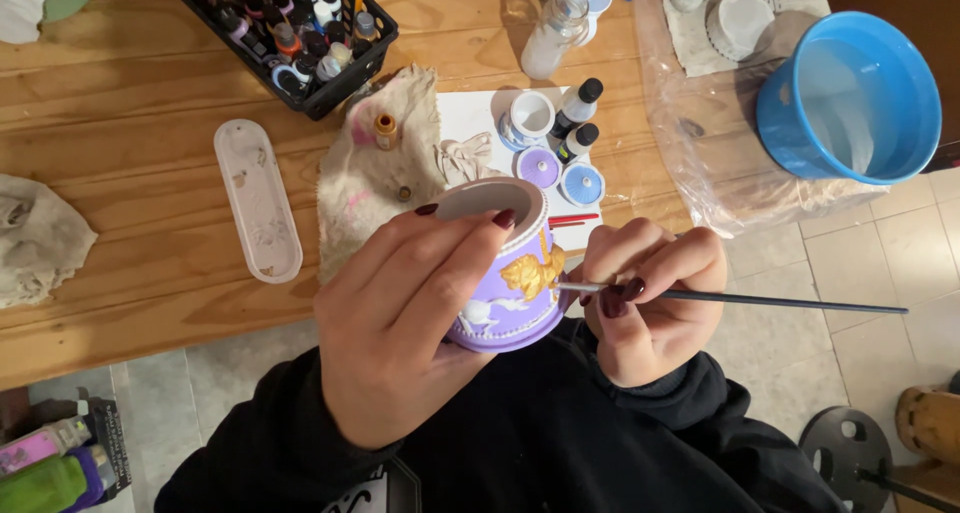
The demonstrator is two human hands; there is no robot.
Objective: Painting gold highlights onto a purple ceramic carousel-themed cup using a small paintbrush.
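**Painting a purple pot, brush tip at the gold relief**

Holding the work over our lap, we see our left hand (400, 323) wrapped around a small purple pot (505, 293) — fingers curled over its white rim, thumb side underneath, the grip closed firmly on it. The pot is tilted on its side, its open mouth facing the wooden table (130, 133), and it sits just off the table's near edge, above our dark sleeves. A raised figure on its wall is gold; another lower down is white.

Our right hand (650, 303) is pinched shut on a thin brush (740, 298), whose dark handle runs out to the right over the tiled floor. The brush tip meets the gold figure on the pot's side, so the two hands are close together, nearly touching.

On the table just beyond the pot lie a stained cloth (385, 178) and a white sheet with small paint bottles (578, 118) and open lids — purple and blue among them. A black crate of paint bottles (290, 28) stands farther back, a long white tray (258, 198) to the left, and a blue bucket (850, 98) to the right on clear plastic.
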